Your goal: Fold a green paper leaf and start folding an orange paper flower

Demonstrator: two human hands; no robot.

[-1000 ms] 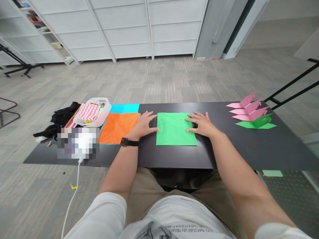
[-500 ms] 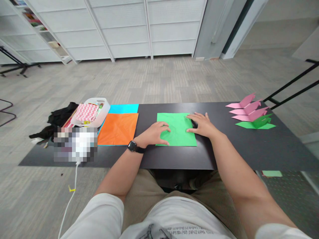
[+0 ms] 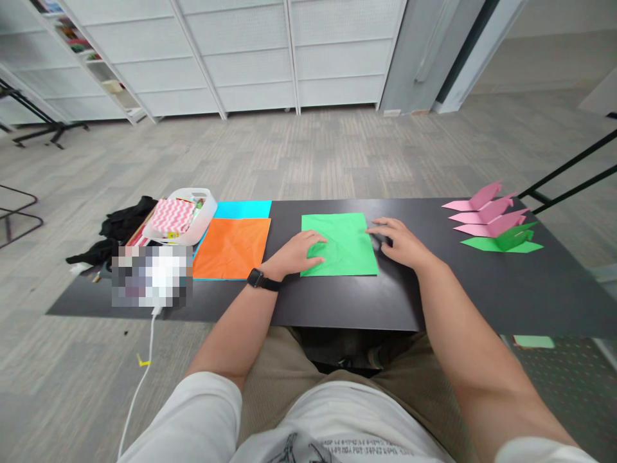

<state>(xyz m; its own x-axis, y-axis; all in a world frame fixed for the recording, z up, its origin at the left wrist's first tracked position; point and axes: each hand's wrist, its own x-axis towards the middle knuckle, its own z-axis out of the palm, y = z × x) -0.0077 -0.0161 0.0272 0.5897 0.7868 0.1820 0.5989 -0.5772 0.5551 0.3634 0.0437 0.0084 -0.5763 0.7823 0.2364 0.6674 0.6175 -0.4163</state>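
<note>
A square sheet of green paper [image 3: 344,247] lies flat on the dark table, faint creases across it. My left hand [image 3: 299,251], a watch [image 3: 256,278] on its wrist, rests over the sheet's left edge with fingers apart. At the right edge is my right hand [image 3: 398,241], fingers spread, its fingertips at or just beside the paper. Neither hand grips anything. To the left of my left hand lies orange paper [image 3: 231,249] on top of blue paper [image 3: 243,209].
Folded paper birds stand at the table's [image 3: 463,289] right: several, pink [image 3: 491,212] and one green [image 3: 515,241]. On the left are a white basket [image 3: 205,222] with a pink-and-white zigzag packet, black cloth [image 3: 128,218], and a blurred item with a white cable [image 3: 149,347].
The green paper has shifted slightly away from me. My right hand has drawn back to the right, off the paper's top. The view has turned slightly.
</note>
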